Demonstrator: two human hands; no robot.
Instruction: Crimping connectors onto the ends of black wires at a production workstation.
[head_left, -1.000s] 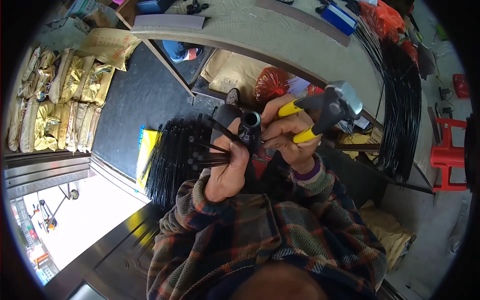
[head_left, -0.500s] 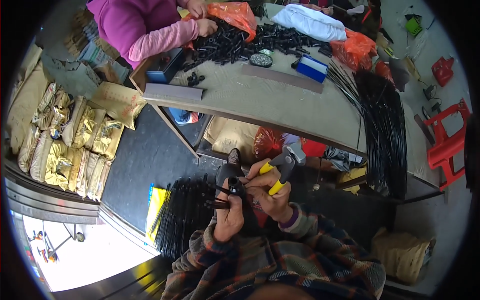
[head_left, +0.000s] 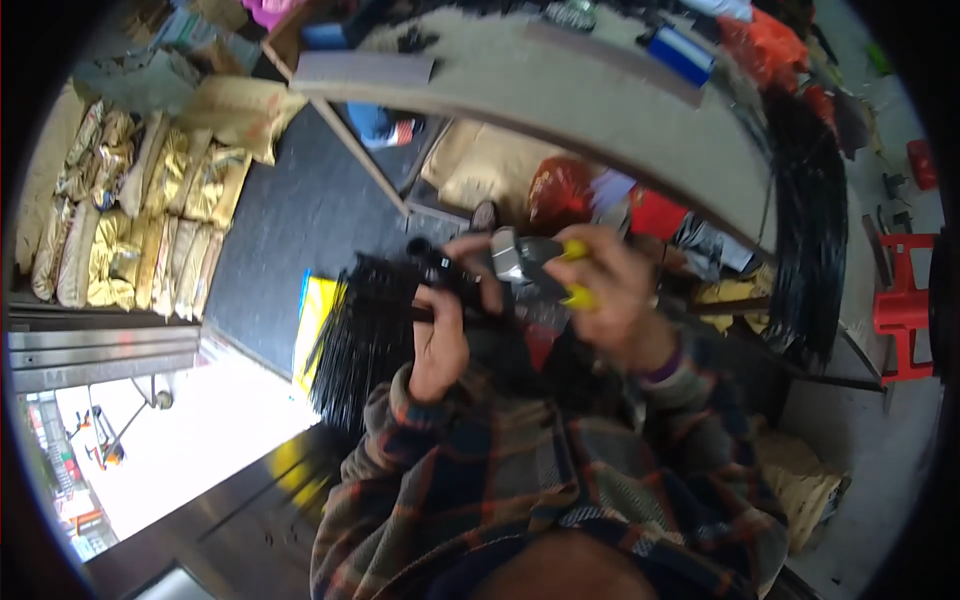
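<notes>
- Both arms wear a plaid flannel shirt in grey-blue and brown with orange-red lines.
- Left hand [head_left: 440, 335], at 10 o'clock, bare, cuff loose.
- Right hand [head_left: 612, 295], at 1 o'clock, bare; purple inner cuff at the wrist.

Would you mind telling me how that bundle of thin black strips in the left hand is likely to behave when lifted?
The bundle of black strips would probably splay and droop, since its free ends already fan out beyond the left hand. It looks light for its bulk, being held one-handed. The glossy strands may slip apart.
</notes>
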